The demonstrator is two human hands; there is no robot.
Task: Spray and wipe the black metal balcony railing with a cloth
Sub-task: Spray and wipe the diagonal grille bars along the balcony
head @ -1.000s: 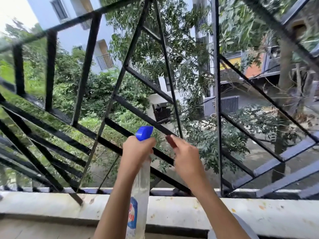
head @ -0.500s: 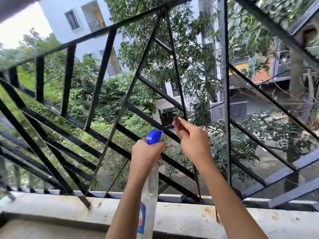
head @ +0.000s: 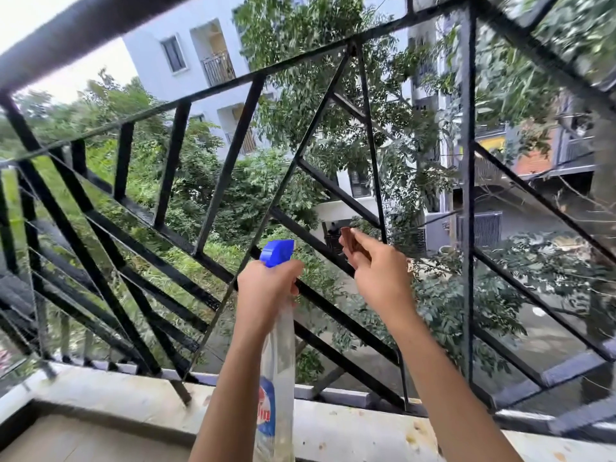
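while aloft: one bottle, one cloth

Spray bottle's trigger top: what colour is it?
The trigger top is bright blue, clearest in the head view.

This is an upper-floor balcony of a home in a built-up housing quarter. A black metal railing stands on a stained concrete ledge at its edge. Beyond it rise a pale apartment block with small balconies of its own, leafy trees and a grey street far below.
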